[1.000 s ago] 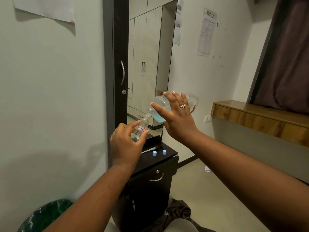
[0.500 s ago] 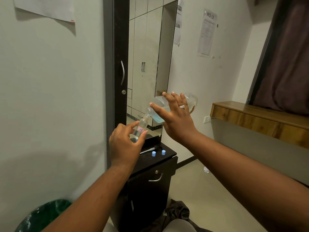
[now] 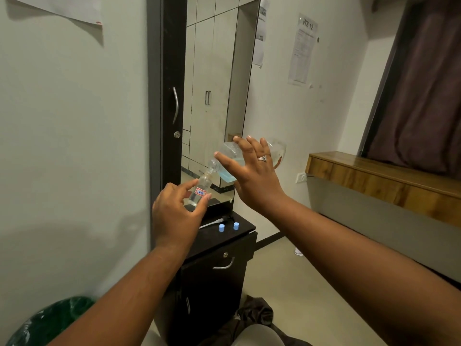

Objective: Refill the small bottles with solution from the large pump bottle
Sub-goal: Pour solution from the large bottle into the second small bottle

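My left hand [image 3: 175, 216] holds a small clear bottle [image 3: 199, 192] with a red-bordered label, tilted so its open mouth points up and right. My right hand [image 3: 252, 178] grips the large clear bottle [image 3: 230, 161], tipped on its side with pale blue solution pooled at its lower side. Its open neck touches the small bottle's mouth. The large bottle has no pump on it. Two small blue caps [image 3: 221, 228] [image 3: 236, 226] stand on the black cabinet top [image 3: 224, 239], next to a white pump tube [image 3: 212, 223].
The black cabinet has a drawer with a curved handle [image 3: 224, 265] and a tall mirror [image 3: 212, 96] above it. A green-lined bin [image 3: 50, 323] sits at lower left. A wooden ledge [image 3: 386, 176] runs along the right wall. Dark cloth [image 3: 252, 318] lies on the floor.
Both hands and the two bottles have stayed almost still, with the large bottle kept tipped against the small one; only the view has shifted slightly.
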